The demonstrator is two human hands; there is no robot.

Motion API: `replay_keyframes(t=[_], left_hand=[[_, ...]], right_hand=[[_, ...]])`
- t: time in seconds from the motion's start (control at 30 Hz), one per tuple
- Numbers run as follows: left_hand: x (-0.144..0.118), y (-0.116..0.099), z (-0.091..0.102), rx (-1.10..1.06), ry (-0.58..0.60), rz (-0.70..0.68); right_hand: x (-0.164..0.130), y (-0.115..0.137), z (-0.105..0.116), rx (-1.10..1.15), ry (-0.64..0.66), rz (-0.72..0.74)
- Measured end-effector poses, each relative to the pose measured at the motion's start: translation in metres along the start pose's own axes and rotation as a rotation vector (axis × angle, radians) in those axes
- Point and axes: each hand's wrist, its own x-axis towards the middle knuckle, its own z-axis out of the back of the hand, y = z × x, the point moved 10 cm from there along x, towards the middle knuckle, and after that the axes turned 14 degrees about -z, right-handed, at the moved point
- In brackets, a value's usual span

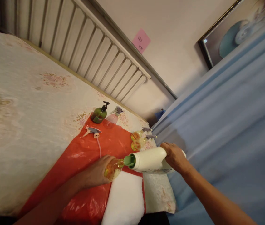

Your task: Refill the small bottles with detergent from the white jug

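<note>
- Two hands busy: left hand (pixel 97 173) wrapped round small clear bottle (pixel 113 168) w/ yellow liquid, on red plastic sheet (pixel 80 156).
- Right hand (pixel 175 156) grips white jug (pixel 149 161), tipped flat, green spout (pixel 129 160) at bottle mouth.
- Step looks like pouring/refilling, approx mid-fill.
- Next prob needs steady tilt; loose trigger sprayer (pixel 92 131) lies nearby.

The big white bottle (pixel 149 160) looks like smooth, matt plastic with a green plastic spout. The small bottle (pixel 113 168) is clear, glossy plastic. Under them the red sheet (pixel 83 156) is thin, shiny, crinkled plastic film. The white towel (pixel 125 200) is soft, fluffy cloth. The bed cover (pixel 29 103) is matt printed fabric, and the blue curtain (pixel 228 131) is smooth cloth.
</note>
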Motion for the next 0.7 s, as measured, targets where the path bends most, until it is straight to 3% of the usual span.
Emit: replay_keyframes(t=[0.7], left_hand=[[-0.0019,0.0033,-0.001,-0.016,0.001,0.021]], right_hand=[[-0.0008,0.0008,0.001,-0.017,0.002,-0.005]])
